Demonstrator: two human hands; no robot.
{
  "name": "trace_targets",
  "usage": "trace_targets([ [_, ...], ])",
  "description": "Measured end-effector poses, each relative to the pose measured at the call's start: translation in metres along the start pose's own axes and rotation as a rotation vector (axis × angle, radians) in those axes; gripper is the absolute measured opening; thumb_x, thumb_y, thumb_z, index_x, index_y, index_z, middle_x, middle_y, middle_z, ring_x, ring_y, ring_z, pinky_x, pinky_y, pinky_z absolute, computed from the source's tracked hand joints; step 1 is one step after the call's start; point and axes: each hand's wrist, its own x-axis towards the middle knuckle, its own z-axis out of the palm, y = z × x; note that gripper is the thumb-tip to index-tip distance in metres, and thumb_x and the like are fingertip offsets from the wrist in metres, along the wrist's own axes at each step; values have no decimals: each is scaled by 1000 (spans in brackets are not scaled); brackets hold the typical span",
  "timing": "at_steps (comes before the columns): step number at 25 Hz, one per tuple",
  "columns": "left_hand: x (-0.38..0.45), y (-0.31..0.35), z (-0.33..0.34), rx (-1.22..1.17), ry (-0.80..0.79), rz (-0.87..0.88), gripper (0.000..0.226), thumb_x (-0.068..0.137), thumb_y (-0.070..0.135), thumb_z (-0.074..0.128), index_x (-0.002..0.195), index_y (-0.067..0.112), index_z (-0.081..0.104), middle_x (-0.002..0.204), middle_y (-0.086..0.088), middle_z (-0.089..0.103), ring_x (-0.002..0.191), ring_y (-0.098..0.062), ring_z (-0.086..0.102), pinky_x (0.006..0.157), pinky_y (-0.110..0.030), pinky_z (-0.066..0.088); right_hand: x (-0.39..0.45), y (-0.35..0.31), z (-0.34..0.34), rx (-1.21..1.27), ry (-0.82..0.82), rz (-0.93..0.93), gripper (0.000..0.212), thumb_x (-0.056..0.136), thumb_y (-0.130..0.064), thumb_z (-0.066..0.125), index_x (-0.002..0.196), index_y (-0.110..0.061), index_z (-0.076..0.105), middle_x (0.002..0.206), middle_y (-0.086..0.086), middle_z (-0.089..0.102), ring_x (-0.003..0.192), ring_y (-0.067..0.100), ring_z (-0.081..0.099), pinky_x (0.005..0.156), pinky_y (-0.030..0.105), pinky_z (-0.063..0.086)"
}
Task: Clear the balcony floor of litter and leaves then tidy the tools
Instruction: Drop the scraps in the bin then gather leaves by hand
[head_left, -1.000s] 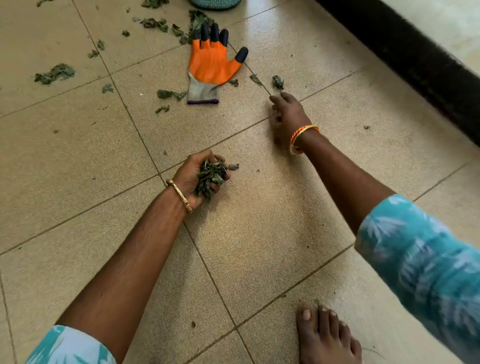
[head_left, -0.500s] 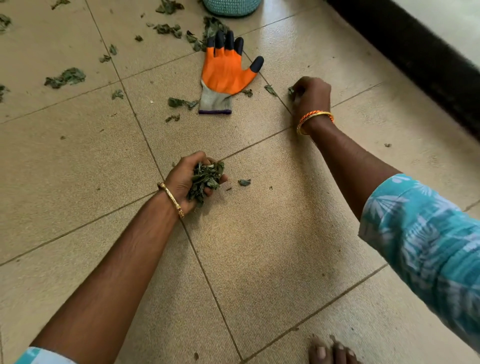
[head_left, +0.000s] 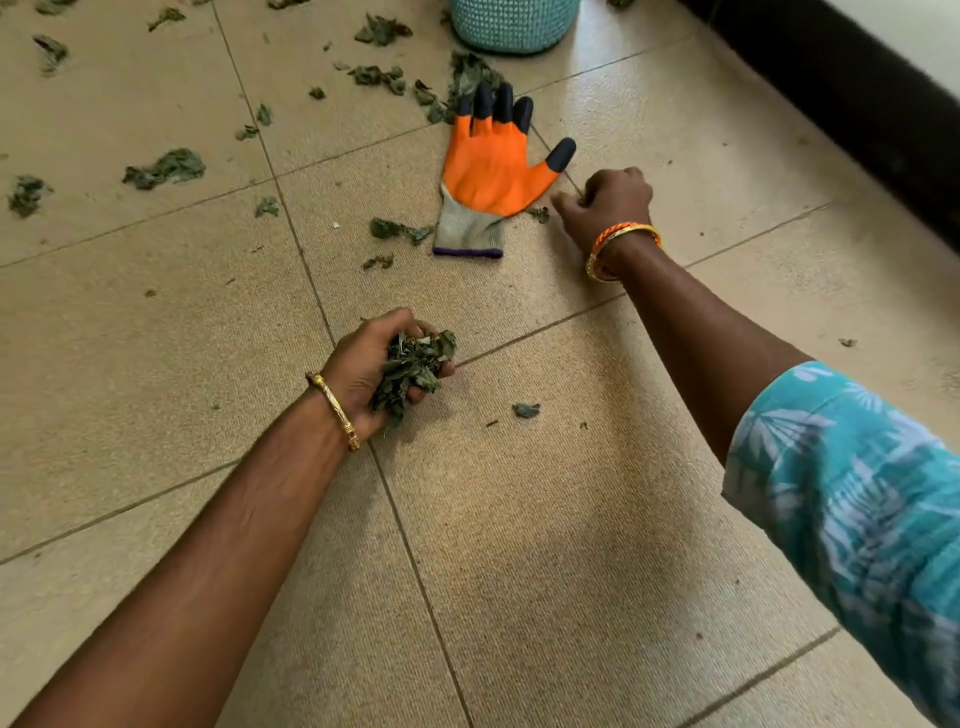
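Observation:
Dry green leaves litter the beige tiled floor (head_left: 571, 519), with a clump (head_left: 166, 169) at the left and more near the top. My left hand (head_left: 363, 364) grips a bunch of gathered leaves (head_left: 415, 364) just above the floor. My right hand (head_left: 605, 208) is down at the floor beside the thumb of an orange and black work glove (head_left: 488, 171), fingers curled tight where a small leaf lay; whatever is inside them is hidden. One leaf (head_left: 540, 213) lies between that hand and the glove's cuff. A single leaf (head_left: 525, 410) lies right of my left hand.
A teal woven basket (head_left: 514, 26) stands at the top edge behind the glove. A black wall base (head_left: 857, 104) runs along the right side. Small leaves (head_left: 397, 228) lie left of the glove's cuff.
My right hand reached to the leaves right of the glove, closed over them, then shifted left toward the glove's thumb. My left hand kept its bunch. The view tilted forward.

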Motion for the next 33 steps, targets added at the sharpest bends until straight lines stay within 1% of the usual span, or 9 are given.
trace_targets([
  [4,4,0,-4,-23,7,-5,14,90,13,42,77,14,49,58,-1,64,57,-16,67,33,-12,32,-12,-19,21,-67,-41,-155,31,88,-32,57,111,-13,64,119,16,51,116,34,40,91,33,37],
  [8,4,-8,-7,-20,5,-13,10,89,13,43,81,13,49,63,-3,64,55,-16,65,34,-12,34,-17,-15,22,-99,33,-249,23,88,-7,48,101,-3,68,107,17,57,103,32,51,75,26,37],
  [10,2,-10,-7,-23,0,-22,9,88,12,43,82,13,50,66,-5,63,55,-15,65,34,-12,34,-19,-9,13,-73,29,-209,23,87,-2,50,100,-3,69,105,17,62,100,31,57,79,29,44],
  [14,-10,-16,-2,-55,-31,-43,8,88,10,44,83,11,50,76,-8,65,60,-17,68,34,-12,34,-58,-2,-14,315,64,15,20,83,2,57,87,-10,73,85,4,71,80,11,65,85,22,51],
  [18,-29,-29,4,-149,-130,-95,10,88,9,41,81,9,47,78,-10,70,65,-20,70,33,-12,36,-159,-15,-41,677,-173,37,13,83,-2,65,86,-13,72,75,-1,70,68,11,64,69,29,58],
  [22,-48,-41,3,-274,-205,-113,16,86,10,39,74,10,49,65,-5,61,47,-12,54,32,-12,36,-232,-29,-39,622,-280,-124,32,83,1,63,111,-14,60,84,3,69,70,1,66,67,19,56],
  [26,-55,-54,-4,-217,-116,-133,17,86,10,41,73,7,51,65,-5,53,42,-10,49,32,-15,38,-257,-34,-35,443,-269,-277,78,78,-2,69,140,-26,30,94,-1,57,79,14,64,74,31,56],
  [30,-62,-62,-9,-165,-59,-122,14,86,10,43,75,7,51,63,-5,52,40,-10,47,32,-15,37,-271,-39,-35,324,-303,-422,78,83,-1,60,146,-27,22,90,0,60,82,16,60,77,37,53],
  [33,-68,-63,-17,-162,2,-96,10,86,11,45,78,9,50,65,-7,57,42,-13,55,33,-15,38,-276,-35,-42,367,-313,-470,64,84,-2,54,141,-26,34,96,-6,67,94,15,56,80,26,47],
])
